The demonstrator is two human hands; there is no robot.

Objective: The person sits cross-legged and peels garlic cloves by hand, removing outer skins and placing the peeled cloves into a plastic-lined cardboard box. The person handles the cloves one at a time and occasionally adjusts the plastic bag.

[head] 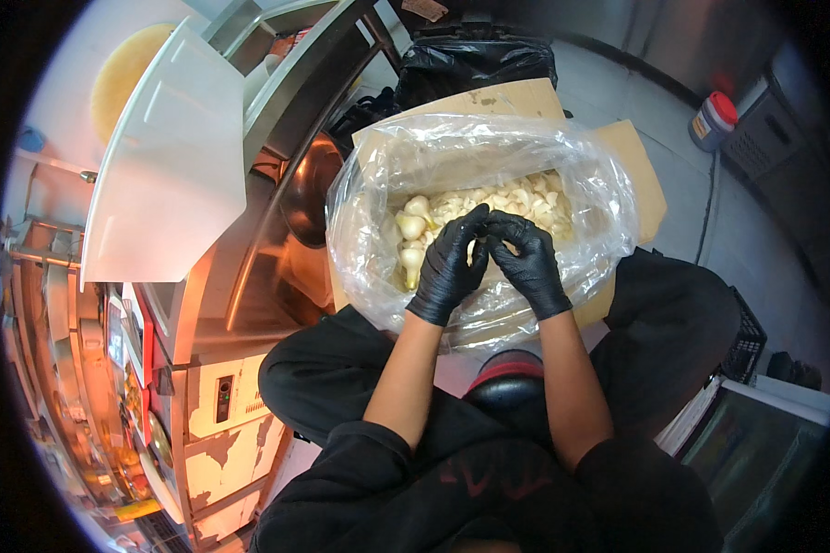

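My left hand (451,266) and my right hand (528,261), both in black gloves, meet fingertip to fingertip over a cardboard box (474,99) lined with a clear plastic bag (591,173). Something small and pale shows between the fingers; the picture does not settle what it is or which hand grips it. Below and beyond the fingertips lie many peeled garlic cloves (526,197). Several whole garlic bulbs with stems (411,227) rest at the left side inside the bag, beside my left hand.
The box stands between my knees. On the left is a steel counter with a white plastic board (173,166) at its edge, and a dark wok (312,190) is below. A black bin bag (474,62) lies beyond the box. A red-lidded jar (714,121) stands on the tiled floor at right.
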